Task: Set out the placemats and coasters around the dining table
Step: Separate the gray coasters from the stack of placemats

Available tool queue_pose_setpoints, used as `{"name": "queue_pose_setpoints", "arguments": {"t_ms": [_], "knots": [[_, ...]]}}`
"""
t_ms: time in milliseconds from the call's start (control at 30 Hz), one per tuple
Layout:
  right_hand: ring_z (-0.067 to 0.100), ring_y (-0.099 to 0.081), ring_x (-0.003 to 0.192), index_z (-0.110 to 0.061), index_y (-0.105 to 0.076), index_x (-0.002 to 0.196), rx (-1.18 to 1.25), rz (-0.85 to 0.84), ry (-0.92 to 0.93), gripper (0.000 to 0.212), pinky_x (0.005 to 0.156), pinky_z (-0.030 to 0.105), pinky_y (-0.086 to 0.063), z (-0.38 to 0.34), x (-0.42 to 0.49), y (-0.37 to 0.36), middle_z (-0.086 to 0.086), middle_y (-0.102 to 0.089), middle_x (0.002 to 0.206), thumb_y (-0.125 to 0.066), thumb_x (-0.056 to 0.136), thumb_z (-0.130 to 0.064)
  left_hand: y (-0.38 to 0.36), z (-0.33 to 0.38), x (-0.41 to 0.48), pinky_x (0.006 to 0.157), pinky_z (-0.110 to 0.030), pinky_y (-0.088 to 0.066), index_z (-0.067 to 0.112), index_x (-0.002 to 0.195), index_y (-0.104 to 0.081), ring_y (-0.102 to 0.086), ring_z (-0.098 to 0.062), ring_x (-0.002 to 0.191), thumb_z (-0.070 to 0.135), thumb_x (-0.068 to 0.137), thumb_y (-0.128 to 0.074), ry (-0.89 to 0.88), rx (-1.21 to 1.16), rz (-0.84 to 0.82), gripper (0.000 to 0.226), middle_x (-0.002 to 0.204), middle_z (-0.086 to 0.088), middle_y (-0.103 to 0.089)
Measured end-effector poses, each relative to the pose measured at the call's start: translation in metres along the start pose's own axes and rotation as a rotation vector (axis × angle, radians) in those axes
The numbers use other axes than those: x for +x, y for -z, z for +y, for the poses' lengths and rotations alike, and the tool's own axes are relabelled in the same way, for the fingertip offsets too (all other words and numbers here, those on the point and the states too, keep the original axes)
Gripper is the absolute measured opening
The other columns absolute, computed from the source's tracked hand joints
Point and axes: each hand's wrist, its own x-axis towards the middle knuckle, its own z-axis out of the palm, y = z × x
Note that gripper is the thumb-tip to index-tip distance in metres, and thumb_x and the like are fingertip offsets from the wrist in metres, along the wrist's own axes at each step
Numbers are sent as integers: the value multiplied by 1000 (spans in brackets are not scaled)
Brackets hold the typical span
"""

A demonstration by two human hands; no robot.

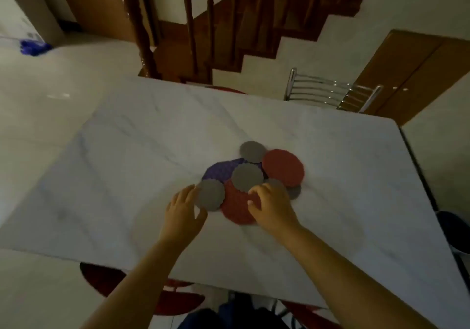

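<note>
- The left hand holds the leftmost grey coaster by its edge, fingers at the far rim and thumb at the near rim. This coaster overlaps the near red placemat.
- Assessment: the coaster is best lifted clear before it is carried off, so that its scalloped edge does not drag the mat beneath.
- All task items lie in one overlapping pile near the table's middle: purple placemat, centre coaster, far coaster, far red placemat. None is yet set at a seat.
- The right hand lies on the near red placemat with fingers curled. Whether it grips or merely presses cannot be determined. A further grey coaster shows partly beyond it.
- Assessment: the right hand serves best by steadying the pile.
- Surface: the table is pale, marble-patterned and appears smooth, so the mats may slide.
- Room: a blurred blue object on the floor, a wooden staircase, a metal chair at the far edge, and a wooden cabinet.
</note>
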Motion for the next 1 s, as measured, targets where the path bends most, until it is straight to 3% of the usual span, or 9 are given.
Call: {"name": "queue_pose_setpoints", "arguments": {"t_ms": [233,400,600,700,800,867,933,1000], "knots": [[25,-50,112,-21,-55,117,-147,-161,-10,32,96,39,-34,-3,56,-37,2,-57,120,-52,89,-37,-22,-28,48,111,-48,-29,18,147,-33,-32,-30,139,43,87,-61,91,50,-138,71,153,-8,-36],[28,-37,124,-21,-47,128,-225,-188,-15,48,101,42,-30,-12,83,-68,4,-45,135,-55,86,-42,-41,-42,68,116,-44,-18,20,150,-22,-19,-26,146,53,82,-63,104,82,-259,86,157,-3,-29],[30,-7,143,-20,-25,145,-353,-299,20,71,114,51,-10,-13,98,-94,7,-15,156,-55,86,-46,-52,-48,65,118,-44,-4,22,152,-14,-8,-22,148,56,83,-59,38,102,-222,89,161,-1,-19],[30,-2,144,-20,-27,144,-368,-308,34,71,114,51,-8,-11,100,-101,5,-12,157,-57,85,-46,-53,-49,63,118,-41,-1,22,152,-14,-7,-20,148,54,84,-59,30,75,-203,87,161,0,-18],[27,-9,143,-21,-34,139,-316,-287,22,67,114,50,-11,-12,102,-102,4,-20,155,-62,83,-42,-52,-49,63,115,-37,4,23,151,-18,-11,-21,148,50,83,-63,2,47,-189,86,159,-2,-23],[26,-28,135,-22,-45,127,-261,-211,28,51,109,45,-19,-13,104,-101,2,-41,142,-63,82,-38,-50,-50,63,115,-37,1,22,150,-22,-21,-24,145,44,83,-66,-5,8,-187,84,155,-5,-33],[22,-47,115,-23,-55,106,-175,-99,19,26,101,40,-25,-15,106,-98,-3,-58,115,-62,83,-34,-47,-51,66,115,-39,-12,21,147,-30,-38,-28,136,35,84,-68,36,-63,-154,75,145,-8,-46],[20,-55,101,-24,-57,95,-95,-47,3,14,99,39,-26,-17,107,-94,-5,-64,98,-62,84,-30,-43,-54,72,110,-41,-27,19,141,-43,-50,-30,124,28,88,-64,85,-118,-123,57,133,-9,-57]]}}
